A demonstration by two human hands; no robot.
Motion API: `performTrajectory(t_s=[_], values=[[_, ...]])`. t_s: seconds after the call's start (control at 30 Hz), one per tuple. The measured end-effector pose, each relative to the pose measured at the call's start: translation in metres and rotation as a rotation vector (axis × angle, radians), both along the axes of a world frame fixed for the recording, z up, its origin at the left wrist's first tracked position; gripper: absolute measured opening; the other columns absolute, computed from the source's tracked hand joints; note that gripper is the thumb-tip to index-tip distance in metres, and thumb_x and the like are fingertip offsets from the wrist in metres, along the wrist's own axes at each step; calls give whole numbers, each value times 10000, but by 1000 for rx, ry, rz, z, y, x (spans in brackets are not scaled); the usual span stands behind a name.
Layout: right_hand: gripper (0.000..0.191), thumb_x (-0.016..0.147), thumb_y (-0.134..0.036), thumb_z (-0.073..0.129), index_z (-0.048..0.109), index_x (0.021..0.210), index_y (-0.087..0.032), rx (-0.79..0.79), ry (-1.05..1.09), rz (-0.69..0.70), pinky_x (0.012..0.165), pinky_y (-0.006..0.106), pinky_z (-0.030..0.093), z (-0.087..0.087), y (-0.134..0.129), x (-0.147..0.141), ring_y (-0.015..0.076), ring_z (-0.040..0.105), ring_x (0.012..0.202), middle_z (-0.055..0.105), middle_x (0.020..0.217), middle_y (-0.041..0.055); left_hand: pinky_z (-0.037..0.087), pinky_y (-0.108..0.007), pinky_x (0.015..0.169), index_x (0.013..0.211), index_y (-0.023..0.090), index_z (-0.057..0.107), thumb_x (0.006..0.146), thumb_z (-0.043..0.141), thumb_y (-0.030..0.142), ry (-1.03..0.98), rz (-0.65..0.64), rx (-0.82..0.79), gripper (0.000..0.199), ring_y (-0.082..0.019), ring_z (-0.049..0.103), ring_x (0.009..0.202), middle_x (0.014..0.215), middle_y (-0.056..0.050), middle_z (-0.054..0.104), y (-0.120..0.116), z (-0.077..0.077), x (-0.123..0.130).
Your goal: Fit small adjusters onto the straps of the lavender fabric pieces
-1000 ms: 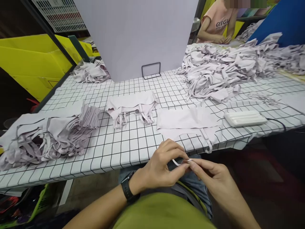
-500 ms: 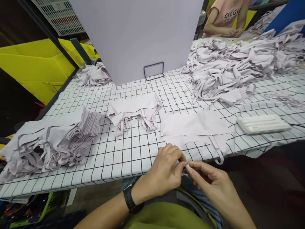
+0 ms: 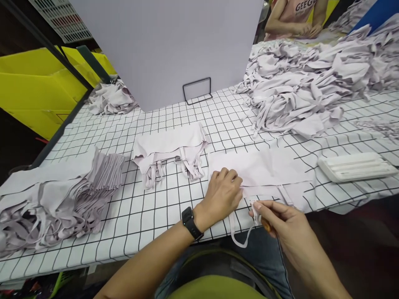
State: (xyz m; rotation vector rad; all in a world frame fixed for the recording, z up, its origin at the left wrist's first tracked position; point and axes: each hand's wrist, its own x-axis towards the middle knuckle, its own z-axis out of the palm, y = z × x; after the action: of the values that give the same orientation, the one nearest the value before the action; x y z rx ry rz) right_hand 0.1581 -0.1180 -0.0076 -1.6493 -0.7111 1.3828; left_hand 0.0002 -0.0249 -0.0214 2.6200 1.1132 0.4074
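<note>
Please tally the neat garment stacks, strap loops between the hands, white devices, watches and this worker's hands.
Neat stacks: 2 (left stack, middle stack)
Strap loop: 1
White device: 1
Black watch: 1
Worker's hands: 2 (left hand, right hand)
Total: 7

The flat piece (image 3: pixel 264 166) is thin, smooth, matt cloth, and its strap (image 3: pixel 239 243) is a narrow band of soft, dull fabric. The same matt cloth makes up the middle stack (image 3: pixel 171 140), the left stack (image 3: pixel 46 170), with its crisp folded edges, and the large heap (image 3: pixel 305 91), crumpled into a rough, creased surface. The table (image 3: pixel 162 220) is dressed in smooth, lightly wrinkled sheeting, perhaps cloth, though the view doesn't settle it. The upright panel (image 3: pixel 174 50) looks smooth and matt; the dark stand (image 3: pixel 197 89) is thin, metal-looking wire. Smooth hard plastic forms the white tray-like object (image 3: pixel 358 166). The yellow bins (image 3: pixel 28 87) look like smooth plastic sheet. The watch (image 3: pixel 190 220) pairs a dark glossy face with a matt, rubbery band; the trousers (image 3: pixel 269 257) are denim.
</note>
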Motion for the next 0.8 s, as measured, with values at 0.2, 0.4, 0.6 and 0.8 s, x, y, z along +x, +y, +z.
performTrajectory(t_s=[0.2,0.4,0.6,0.8], values=[[419,661,-553,866,722,672,-159,23,-42,-87,417,210,304,4,25,-7,88,380,465,471,479,-32,460,-394,764,862,162,646,961,560,137,-94,46,-39,134,-231,572,911,943,-58,671,11,-6,5],[453,610,-546,875,633,541,-169,3,64,-109,379,210,283,3,48,-13,82,390,430,536,497,0,453,-397,801,825,179,642,907,653,128,-370,71,-128,97,-206,607,910,900,-28,708,14,-12,2],[381,621,-450,866,634,502,-173,33,81,-178,380,215,289,-1,58,-15,82,397,415,507,456,-11,440,-399,800,828,174,628,945,581,124,-388,29,-13,136,-211,595,896,874,-46,710,12,-15,4],[381,575,-447,890,641,502,-168,10,90,-228,381,214,288,0,60,-18,75,391,407,498,443,-19,414,-386,778,795,163,607,973,528,121,-366,0,89,199,-209,556,863,817,-48,673,11,-20,4]])
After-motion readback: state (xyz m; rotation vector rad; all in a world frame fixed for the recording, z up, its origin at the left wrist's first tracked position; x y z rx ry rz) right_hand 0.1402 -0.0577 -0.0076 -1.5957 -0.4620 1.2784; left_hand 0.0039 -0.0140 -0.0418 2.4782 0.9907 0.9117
